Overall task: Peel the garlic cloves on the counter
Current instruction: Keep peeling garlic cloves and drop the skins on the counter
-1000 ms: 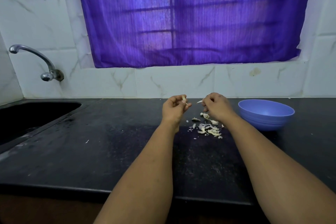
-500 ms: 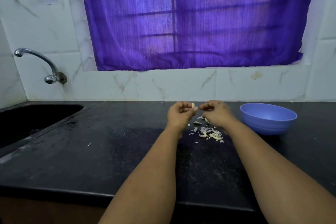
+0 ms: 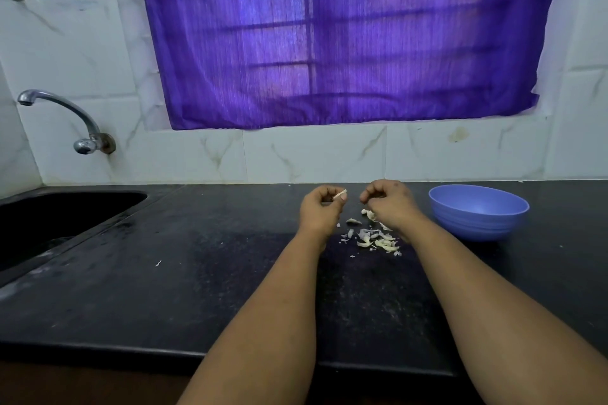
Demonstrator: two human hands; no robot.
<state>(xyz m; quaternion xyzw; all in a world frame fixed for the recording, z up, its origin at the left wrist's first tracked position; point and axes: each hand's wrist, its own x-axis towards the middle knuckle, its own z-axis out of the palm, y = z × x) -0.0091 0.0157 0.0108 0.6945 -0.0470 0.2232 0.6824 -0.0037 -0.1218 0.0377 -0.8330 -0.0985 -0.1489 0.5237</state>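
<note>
Black stone counter (image 3: 164, 289) under a purple-curtained window. Left hand (image 3: 320, 210) pinches a garlic clove (image 3: 340, 195) between thumb and fingers, raised above the counter. Right hand (image 3: 391, 202) curled; whether it holds anything cannot be told. Peel scraps (image 3: 375, 238) lie between the wrists; blue bowl (image 3: 478, 212) just right.

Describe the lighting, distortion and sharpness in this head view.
Head view: dim light filters through the purple curtain, tinting the scene; wide-angle bend curves the counter edge; the left hand pinching a garlic clove and the right hand look soft, so fine detail in the peels is lost.
</note>
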